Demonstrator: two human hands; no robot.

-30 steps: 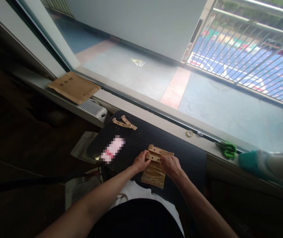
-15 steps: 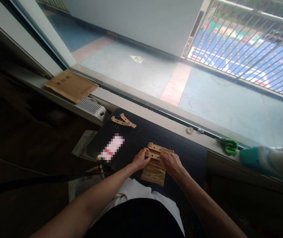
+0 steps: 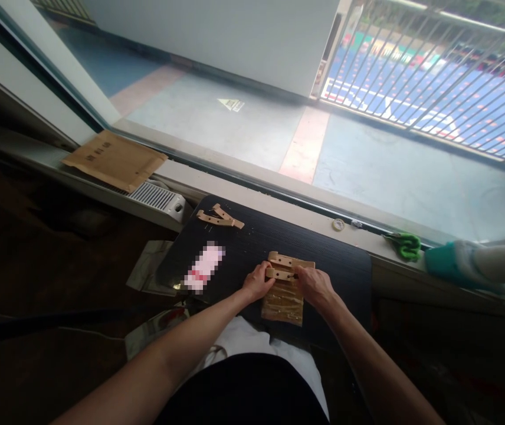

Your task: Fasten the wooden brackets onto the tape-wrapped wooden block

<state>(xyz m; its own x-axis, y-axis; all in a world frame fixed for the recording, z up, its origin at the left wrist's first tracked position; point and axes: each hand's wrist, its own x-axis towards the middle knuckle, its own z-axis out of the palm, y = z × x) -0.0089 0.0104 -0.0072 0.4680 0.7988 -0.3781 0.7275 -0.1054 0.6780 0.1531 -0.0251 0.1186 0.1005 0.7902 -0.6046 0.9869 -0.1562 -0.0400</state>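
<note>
A light wooden strip with dark holes [image 3: 281, 275] lies across a brown, tape-wrapped pad [image 3: 282, 304] on the black table. My left hand [image 3: 259, 281] is closed on the strip's left end, thumb at the near side. Over the strip's right end, beside a dark hole, my right hand [image 3: 317, 283] is closed; whatever its fingers pinch is hidden. Just behind, a second wooden strip [image 3: 284, 261] with a raised left end rests on the pad. Two more such wooden pieces [image 3: 220, 218] lie in a V at the table's far left, with thin pins beside them.
A pixelated pink item [image 3: 203, 268] lies on the black table [image 3: 341, 265] at left. Along the windowsill are a tape roll [image 3: 338, 224], green-handled scissors [image 3: 407, 246] and a teal-and-white object [image 3: 451, 265]. A brown envelope [image 3: 115, 158] covers part of the radiator [image 3: 159, 199].
The view has shifted slightly. Both hands and the pad appear a little farther right in the picture. Both hands stay at the same wooden strip, with the right-hand fingers slightly turned.
</note>
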